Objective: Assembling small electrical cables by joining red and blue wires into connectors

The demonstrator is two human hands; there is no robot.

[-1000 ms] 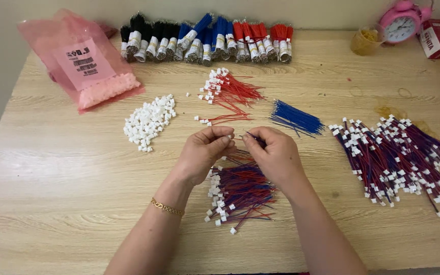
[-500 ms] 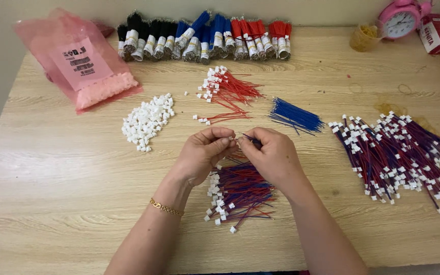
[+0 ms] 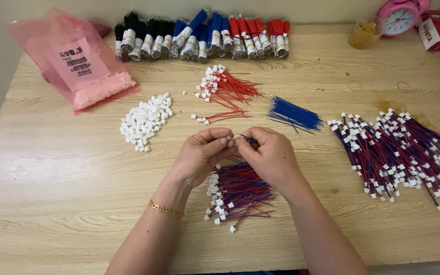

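Note:
My left hand [image 3: 202, 153] and my right hand [image 3: 268, 155] meet over the middle of the wooden table [image 3: 67, 193]. The left fingertips pinch a small white connector [image 3: 228, 137]. The right fingertips hold a thin blue wire [image 3: 245, 137] whose end points at that connector. Directly below my hands lies a small pile of red-and-blue wires with white plugs [image 3: 238, 191]. A gold bracelet sits on my left wrist.
A heap of loose white connectors [image 3: 146, 121] lies to the left. Red wires [image 3: 225, 91] and blue wires [image 3: 294, 114] lie beyond my hands. A large pile of finished wire pairs [image 3: 395, 153] is on the right. A pink bag [image 3: 77, 66], wire bundles [image 3: 202, 35] and a pink clock [image 3: 398, 18] line the far edge.
Both hands stay together at the same spot with only slight finger movement. The view has shifted a little.

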